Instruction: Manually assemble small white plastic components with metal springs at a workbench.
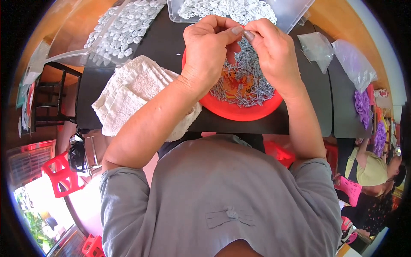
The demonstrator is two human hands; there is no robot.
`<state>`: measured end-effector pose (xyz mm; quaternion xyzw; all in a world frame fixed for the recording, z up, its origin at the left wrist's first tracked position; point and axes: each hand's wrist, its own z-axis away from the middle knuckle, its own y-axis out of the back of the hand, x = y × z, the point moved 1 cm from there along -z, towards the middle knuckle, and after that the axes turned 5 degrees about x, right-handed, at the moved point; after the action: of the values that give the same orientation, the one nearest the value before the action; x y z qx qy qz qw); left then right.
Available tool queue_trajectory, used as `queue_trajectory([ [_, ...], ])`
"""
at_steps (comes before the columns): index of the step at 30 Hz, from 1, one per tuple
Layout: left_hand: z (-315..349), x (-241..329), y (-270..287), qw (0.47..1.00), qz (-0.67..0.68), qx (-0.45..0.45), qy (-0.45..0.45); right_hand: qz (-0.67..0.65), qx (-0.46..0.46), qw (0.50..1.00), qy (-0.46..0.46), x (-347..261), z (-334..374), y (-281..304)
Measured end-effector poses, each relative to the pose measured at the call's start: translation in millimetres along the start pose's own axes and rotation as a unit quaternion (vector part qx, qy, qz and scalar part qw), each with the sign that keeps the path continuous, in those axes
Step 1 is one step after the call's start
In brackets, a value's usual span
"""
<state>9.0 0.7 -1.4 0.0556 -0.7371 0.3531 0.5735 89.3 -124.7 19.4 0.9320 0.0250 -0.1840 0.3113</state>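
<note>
My left hand (pixel 205 51) and my right hand (pixel 274 55) meet fingertip to fingertip over a red basin (pixel 239 115). Both are closed in a pinch, thumb against finger. Whatever they pinch is too small and too covered to make out. Many small grey, thin pieces (pixel 252 88), which look like screws or pins, lie in the basin, and its patterned bottom shows between them. Beyond my hands a see-through plastic bin (pixel 173 13) holds many small whitish plastic parts (pixel 227 8). More such parts (pixel 124 32) fill a second see-through container at the far left.
A folded whitish towel (pixel 137 94) lies left of the basin on the dark table (pixel 306 107). Plastic bags (pixel 353 64) and purple strands (pixel 362 109) are at the right. Another person (pixel 372 171) is at the far right. A red stool (pixel 62 175) stands at the left.
</note>
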Motion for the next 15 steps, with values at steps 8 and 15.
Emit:
queue_trajectory([
  [8, -1.7, 4.0, -0.2, 0.999, -0.04, -0.023, 0.006, 0.019, -0.014, 1.0, -0.003, 1.0, -0.8, 7.0],
  [15, -4.4, -1.1, 2.0, 0.997, -0.048, -0.052, 0.03, 0.035, -0.015, 0.999, 0.015, 0.9, -0.6, 10.3],
])
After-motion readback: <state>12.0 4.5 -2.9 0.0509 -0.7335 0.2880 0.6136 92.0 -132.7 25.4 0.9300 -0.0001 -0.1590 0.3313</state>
